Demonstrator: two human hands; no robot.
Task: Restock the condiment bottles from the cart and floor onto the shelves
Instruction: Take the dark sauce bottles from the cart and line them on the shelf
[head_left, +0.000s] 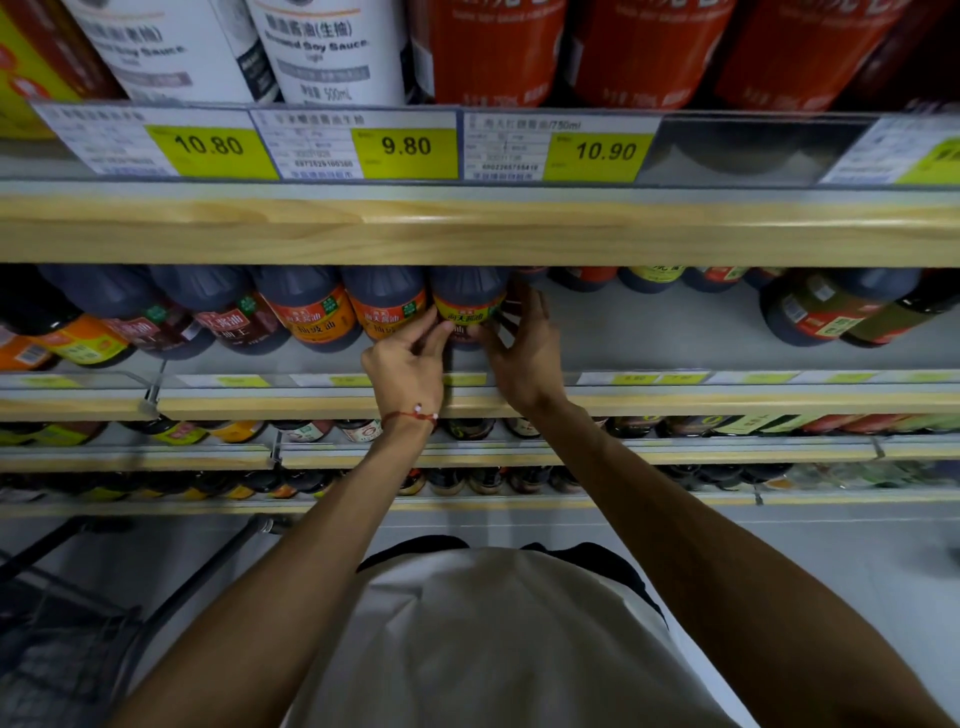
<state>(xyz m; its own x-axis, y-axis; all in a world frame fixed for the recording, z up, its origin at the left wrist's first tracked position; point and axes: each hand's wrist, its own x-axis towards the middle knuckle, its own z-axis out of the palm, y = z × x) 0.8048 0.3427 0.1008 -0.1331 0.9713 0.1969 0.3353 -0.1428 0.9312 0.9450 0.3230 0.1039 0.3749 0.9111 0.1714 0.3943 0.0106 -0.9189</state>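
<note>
grey shelf (649, 338) with wood edge, row of dark sauce bottles (306, 306)

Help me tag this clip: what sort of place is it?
Probably a supermarket condiment aisle: yellow price tags on wooden shelf edges, rows of soy sauce bottles, and a shopping cart.

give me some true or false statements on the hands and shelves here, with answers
1. Both hands are on one bottle. True: the left hand and the right hand hold the dark bottle from either side.
2. The red bracelet is on the right wrist. False: the bracelet is on the left wrist.
3. The middle yellow price tag reads 9.80. True: see the price tag.
4. Bottles are packed tight just right of the held one. False: the shelf is bare at the front there, with bottles only farther back.
5. The cart is on the person's right. False: the cart is at the lower left.
</note>
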